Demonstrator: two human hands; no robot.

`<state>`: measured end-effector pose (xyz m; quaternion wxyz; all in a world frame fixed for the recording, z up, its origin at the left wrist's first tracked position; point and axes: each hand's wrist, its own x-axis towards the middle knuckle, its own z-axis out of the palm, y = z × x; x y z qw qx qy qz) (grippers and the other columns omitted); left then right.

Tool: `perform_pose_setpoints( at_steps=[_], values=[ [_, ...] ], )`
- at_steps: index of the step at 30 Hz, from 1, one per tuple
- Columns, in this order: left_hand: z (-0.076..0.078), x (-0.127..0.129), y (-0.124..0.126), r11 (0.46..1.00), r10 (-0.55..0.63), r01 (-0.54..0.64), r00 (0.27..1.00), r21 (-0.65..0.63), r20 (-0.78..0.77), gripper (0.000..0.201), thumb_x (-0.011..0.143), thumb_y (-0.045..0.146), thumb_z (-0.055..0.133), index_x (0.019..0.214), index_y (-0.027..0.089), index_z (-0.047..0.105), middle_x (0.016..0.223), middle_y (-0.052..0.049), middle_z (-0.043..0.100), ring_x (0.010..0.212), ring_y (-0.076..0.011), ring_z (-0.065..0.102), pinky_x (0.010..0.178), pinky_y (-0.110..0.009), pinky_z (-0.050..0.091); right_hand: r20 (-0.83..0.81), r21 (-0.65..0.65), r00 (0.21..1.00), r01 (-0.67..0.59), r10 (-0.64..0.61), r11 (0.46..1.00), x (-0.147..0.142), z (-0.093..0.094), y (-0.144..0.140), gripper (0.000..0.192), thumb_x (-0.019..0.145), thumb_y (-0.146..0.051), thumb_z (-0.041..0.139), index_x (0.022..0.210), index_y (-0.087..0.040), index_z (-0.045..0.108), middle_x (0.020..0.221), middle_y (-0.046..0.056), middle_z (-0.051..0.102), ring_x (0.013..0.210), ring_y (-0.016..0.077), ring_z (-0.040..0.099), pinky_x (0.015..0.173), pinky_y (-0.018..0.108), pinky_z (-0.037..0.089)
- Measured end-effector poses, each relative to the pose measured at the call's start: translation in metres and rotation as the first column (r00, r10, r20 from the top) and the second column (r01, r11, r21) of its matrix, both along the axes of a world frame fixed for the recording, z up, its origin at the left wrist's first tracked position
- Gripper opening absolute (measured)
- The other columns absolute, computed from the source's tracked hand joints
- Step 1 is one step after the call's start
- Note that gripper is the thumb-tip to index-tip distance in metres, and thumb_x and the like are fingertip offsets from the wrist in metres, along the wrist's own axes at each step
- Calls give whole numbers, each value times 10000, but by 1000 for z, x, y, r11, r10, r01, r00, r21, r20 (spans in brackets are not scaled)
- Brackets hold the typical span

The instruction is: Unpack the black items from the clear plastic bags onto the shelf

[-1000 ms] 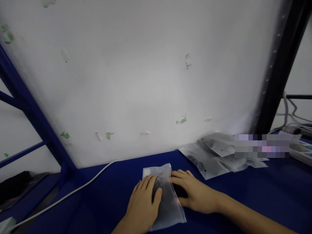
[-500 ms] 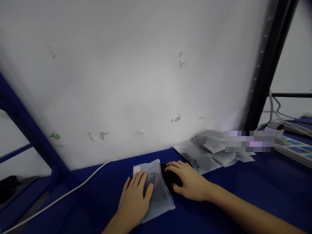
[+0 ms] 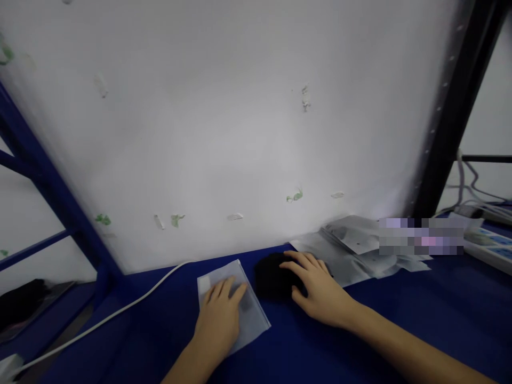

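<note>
A frosted zip bag (image 3: pixel 253 323) lies flat on the blue tabletop, its zip edge facing right. My left hand (image 3: pixel 219 317) rests on the bag, palm down with fingers stretched out. To the right of the bag, apart from it, is a folded black cloth item (image 3: pixel 269 278); its exact kind does not show. My right hand (image 3: pixel 322 293) is curled over the right part of the black cloth, thumb on the near side and fingers on top. Part of the cloth is hidden beneath that hand.
Several flat clear bags (image 3: pixel 356 264) are piled behind my right hand, against the white wall (image 3: pixel 200 133). A white cable (image 3: pixel 132 303) runs across the left side. A power strip (image 3: pixel 490 248) sits at the far right. Blue and black frame posts (image 3: pixel 452 106) flank the wall.
The black cloth has come fully clear of the bag's open edge, moving right with my right hand. My left hand and the bag have shifted slightly left.
</note>
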<state>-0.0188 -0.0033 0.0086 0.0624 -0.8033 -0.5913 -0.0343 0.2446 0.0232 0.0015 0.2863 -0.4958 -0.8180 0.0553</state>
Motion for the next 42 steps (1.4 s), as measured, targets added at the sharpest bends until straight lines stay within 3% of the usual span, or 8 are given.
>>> perform_pose_setpoints(
  at_steps=[3,7,10,26,29,34,37,42],
  values=[
    [4,1,-2,1000,-2,3,999,-20,34,608,800,45,428,1327,284,615,1418,-53,572,1299,-287,524,1093,-493,398,9,-88,999,-31,32,996,-3,-1,-2,335,856,-283,546,1167,-242,664,1363,85,574,1282,303,474,1030,524,376],
    [8,2,-3,992,109,-113,991,54,72,354,934,251,397,1137,196,683,1251,-110,666,1166,-302,597,1044,-492,411,1,-125,999,-40,40,991,-3,-3,1,288,888,-321,535,1126,-241,677,1332,80,597,1251,290,504,1022,514,388],
    [9,0,0,975,200,-204,978,85,54,365,962,356,379,1056,157,671,1140,-136,691,1071,-316,625,978,-489,428,-3,-128,997,-72,72,989,-1,-3,3,286,887,-303,537,1129,-232,673,1340,84,590,1257,284,503,1041,500,386],
    [15,-37,17,912,397,-385,915,142,-66,324,853,147,433,1090,88,646,1084,-188,695,1017,-362,646,895,-517,454,-8,-143,983,-183,184,973,0,-2,-1,348,867,-237,558,1204,-239,645,1413,96,544,1324,298,472,1099,552,364],
    [11,-33,18,947,260,-258,966,192,17,448,848,103,436,1273,101,575,1311,-188,602,1158,-344,598,986,-526,437,-14,-147,977,-210,210,967,0,-1,-3,351,868,-243,568,1211,-237,645,1417,98,540,1336,298,465,1112,545,363],
    [7,-12,4,964,-263,245,937,104,229,475,943,198,430,1410,266,479,1502,-51,457,1336,-241,476,1118,-434,403,-47,-147,954,-300,296,943,-1,5,-8,363,896,-243,547,1249,-204,623,1444,106,516,1365,258,448,1168,472,337],
    [10,-4,-5,943,-325,333,907,18,268,473,950,248,463,1422,292,473,1509,-37,457,1363,-246,451,1137,-450,393,-85,-146,938,-347,337,927,-3,6,-11,354,902,-226,540,1247,-199,616,1437,107,513,1357,240,457,1169,439,353],
    [13,-5,-6,954,-281,300,915,-24,290,472,970,384,482,1430,278,478,1514,-55,460,1372,-271,446,1138,-491,387,-161,-116,913,-395,376,911,-4,4,-10,364,890,-166,532,1244,-215,598,1402,99,511,1331,227,471,1149,425,385]
  ],
)
